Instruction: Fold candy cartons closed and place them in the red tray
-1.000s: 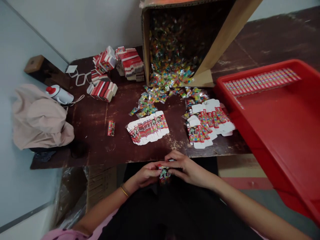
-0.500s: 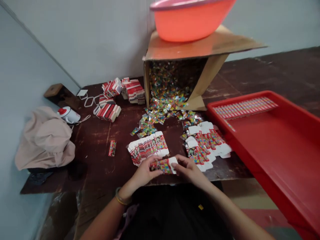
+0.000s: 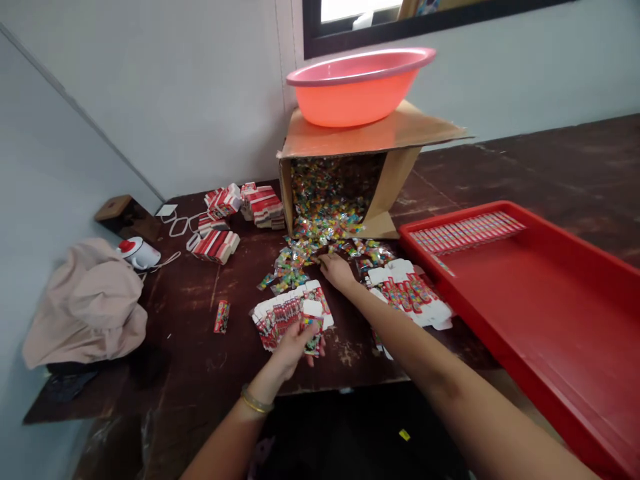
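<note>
1. Nearest, the left wrist wears a bangle, and a small yellow patch shows on the dark clothing below the table edge.
2. The left hand is closed round a small carton, thumb across its printed front, with a white flap standing up at the top. It is just above the near edge of the table.
3. Directly behind that carton lies a fanned row of printed cartons, overlapping, white flaps showing. A lone carton lies to its left, apart from the row.
4. The right arm stretches forward past a second spread of cartons. On the right, a red tray has a row of slim packs along its far side.
5. The right hand has its fingers bent down at the edge of the candy packets; whether they grip one, I cannot tell.
6. Far left are a beige cloth, a white mug with a red lid and stacks of cartons.
7. Farther back, a cardboard box lies on its side, packets spilling from its mouth, a pink basin on top.
</note>
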A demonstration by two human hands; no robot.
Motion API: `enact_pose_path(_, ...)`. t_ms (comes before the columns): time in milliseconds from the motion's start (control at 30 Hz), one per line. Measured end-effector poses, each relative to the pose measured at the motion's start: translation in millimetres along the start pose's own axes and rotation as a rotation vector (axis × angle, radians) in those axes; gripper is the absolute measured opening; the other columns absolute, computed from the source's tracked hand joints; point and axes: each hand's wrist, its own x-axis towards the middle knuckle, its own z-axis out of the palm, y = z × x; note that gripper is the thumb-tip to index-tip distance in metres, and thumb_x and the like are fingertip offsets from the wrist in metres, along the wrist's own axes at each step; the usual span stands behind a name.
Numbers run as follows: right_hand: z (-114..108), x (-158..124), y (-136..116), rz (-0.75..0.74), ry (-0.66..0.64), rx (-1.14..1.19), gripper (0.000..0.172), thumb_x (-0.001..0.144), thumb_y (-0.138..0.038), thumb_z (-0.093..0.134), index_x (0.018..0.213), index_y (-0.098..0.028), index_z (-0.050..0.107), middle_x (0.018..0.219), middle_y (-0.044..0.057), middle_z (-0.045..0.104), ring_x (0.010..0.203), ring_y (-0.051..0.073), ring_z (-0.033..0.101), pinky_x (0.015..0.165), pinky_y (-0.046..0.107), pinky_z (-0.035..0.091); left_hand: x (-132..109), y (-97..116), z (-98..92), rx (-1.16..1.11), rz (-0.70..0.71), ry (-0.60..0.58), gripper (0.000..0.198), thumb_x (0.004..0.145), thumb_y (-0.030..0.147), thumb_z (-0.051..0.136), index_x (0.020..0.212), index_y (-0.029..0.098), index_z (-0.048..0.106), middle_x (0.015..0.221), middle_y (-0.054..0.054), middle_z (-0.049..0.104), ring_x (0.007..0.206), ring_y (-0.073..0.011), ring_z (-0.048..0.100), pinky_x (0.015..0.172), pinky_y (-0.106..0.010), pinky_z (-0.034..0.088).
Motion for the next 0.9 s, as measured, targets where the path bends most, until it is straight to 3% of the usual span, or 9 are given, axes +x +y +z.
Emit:
enact_pose_path(100, 1, -36, -10, 0.028, 0.01, 0.1, 0.022, 0.093, -0.029, 0.04, 0.103, -0.015, 0.054, 0.091, 0.01, 0.065, 0.083, 0.022, 0.062, 0.079, 0.036, 0.049, 1, 3, -13.6, -0.03, -0.02, 0.064, 0.065, 0.078, 0.072, 0.041, 0.086, 0.01, 0.059, 0.068, -0.009, 0.064, 0.051, -0.0147, 0.06, 0.032, -0.018, 0.039)
enact_pose_path(200, 0, -79, -27, 0.005, -0.014, 0.277, 0.022, 0.094, -0.039, 0.042, 0.099, -0.02, 0.05, 0.083, 0.003, 0.064, 0.073, 0.017, 0.062, 0.067, 0.027, 0.05, 5, 3, -12.7, -0.013, -0.014, 0.06, 0.074, 0.079, 0.074, 0.032, 0.089, 0.008, 0.063, 0.067, -0.011, 0.065, 0.051, -0.0161, 0.061, 0.033, -0.019, 0.04)
enact_pose_path(333, -11, -114, -47, -0.101, 0.03, 0.381, 0.018, 0.089, -0.038, 0.054, 0.086, -0.02, 0.055, 0.097, 0.005, 0.063, 0.093, 0.02, 0.06, 0.085, 0.034, 0.046, 14, 1, 2.8, 0.046, 0.052, 0.055, 0.072, 0.08, 0.073, 0.035, 0.101, 0.01, 0.064, 0.071, -0.011, 0.067, 0.053, -0.0168, 0.061, 0.035, -0.021, 0.041)
enact_pose_path(433, -27, -121, -51, -0.249, -0.102, 0.171, 0.015, 0.09, -0.033, 0.053, 0.091, -0.021, 0.062, 0.128, 0.008, 0.052, 0.122, 0.025, 0.045, 0.103, 0.045, 0.033, 19, -1, 9.3, 0.093, 0.059, 0.075, 0.072, 0.08, 0.073, 0.035, 0.106, 0.013, 0.064, 0.072, -0.01, 0.068, 0.052, -0.0164, 0.061, 0.037, -0.021, 0.04)
enact_pose_path(500, -35, -119, -49, -0.3, -0.166, 0.042, 0.018, 0.092, -0.032, 0.05, 0.094, -0.022, 0.064, 0.135, 0.008, 0.047, 0.126, 0.026, 0.041, 0.104, 0.047, 0.03, 21, -3, 9.8, 0.141, 0.058, 0.05, 0.07, 0.081, 0.072, 0.035, 0.103, 0.013, 0.066, 0.07, -0.01, 0.066, 0.053, -0.0169, 0.06, 0.037, -0.022, 0.039)
enact_pose_path(667, -34, -119, -49, -0.299, 0.044, -0.08, 0.023, 0.089, -0.037, 0.054, 0.077, -0.02, 0.064, 0.117, 0.009, 0.058, 0.113, 0.029, 0.05, 0.097, 0.048, 0.035, 22, -4, 9.0, 0.213, 0.125, 0.073, 0.066, 0.082, 0.069, 0.037, 0.096, 0.012, 0.068, 0.066, -0.008, 0.063, 0.051, -0.0153, 0.057, 0.037, -0.022, 0.04)
enact_pose_path(800, -24, -146, -83, -0.281, 0.287, 0.026, 0.014, 0.09, -0.03, 0.053, 0.083, -0.02, 0.061, 0.106, 0.009, 0.059, 0.101, 0.025, 0.055, 0.087, 0.041, 0.043, 19, 8, 8.8, 0.091, 0.162, 0.141, 0.069, 0.082, 0.071, 0.034, 0.09, 0.011, 0.068, 0.067, -0.009, 0.065, 0.055, -0.0158, 0.059, 0.038, -0.021, 0.042)
enact_pose_path(833, -19, -155, -97, -0.327, 0.274, 0.056, 0.011, 0.09, -0.029, 0.053, 0.086, -0.021, 0.06, 0.102, 0.009, 0.06, 0.098, 0.023, 0.056, 0.086, 0.039, 0.044, 20, 12, 10.3, 0.048, 0.169, 0.185, 0.071, 0.082, 0.071, 0.031, 0.089, 0.011, 0.068, 0.069, -0.009, 0.066, 0.055, -0.0159, 0.059, 0.04, -0.022, 0.042)
enact_pose_path(900, -6, -170, -125, -0.563, -0.059, 0.052, 0.013, 0.09, -0.03, 0.054, 0.099, -0.022, 0.059, 0.104, 0.008, 0.062, 0.102, 0.023, 0.055, 0.091, 0.039, 0.042, 24, 17, 17.5, 0.003, 0.19, 0.264, 0.072, 0.083, 0.071, 0.027, 0.088, 0.011, 0.068, 0.07, -0.01, 0.067, 0.056, -0.0156, 0.06, 0.041, -0.022, 0.043)
